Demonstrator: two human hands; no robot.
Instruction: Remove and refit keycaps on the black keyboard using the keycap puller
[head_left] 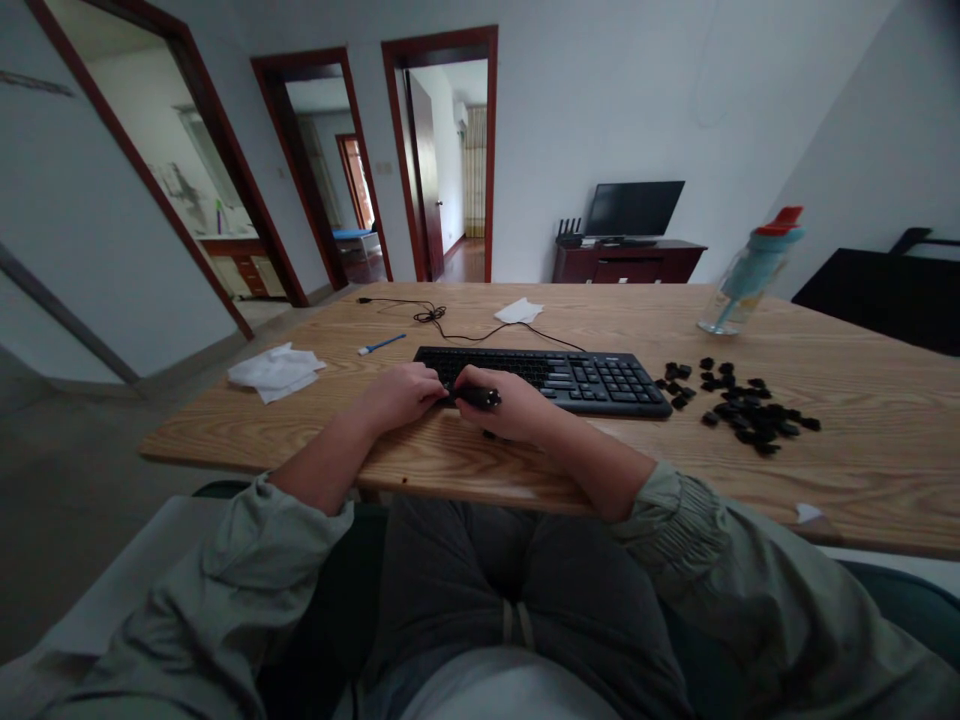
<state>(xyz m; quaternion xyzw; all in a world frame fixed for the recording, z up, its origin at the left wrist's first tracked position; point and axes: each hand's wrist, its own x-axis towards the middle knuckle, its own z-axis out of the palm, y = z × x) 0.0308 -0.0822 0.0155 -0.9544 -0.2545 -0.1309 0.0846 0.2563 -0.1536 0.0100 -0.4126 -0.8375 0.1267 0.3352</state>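
Note:
A black keyboard (604,385) lies across the table in front of me, with part of its keys removed or dark on the left side. My right hand (506,400) is closed around the black handle (484,398) of a slim tool, its tip hidden among the fingers at the keyboard's front edge. Close beside it, my left hand (405,398) rests at the keyboard's front left part, fingers pinched together; what they hold cannot be made out. Loose black keycaps (765,415) lie in a pile to the right of the keyboard.
The wooden table (885,420) also bears a blue brush (382,345), crumpled tissue (277,370) on the left, another tissue (519,311) behind the keyboard, and a coiled cable (431,314). A water bottle (750,270) with a red lid stands at the back right.

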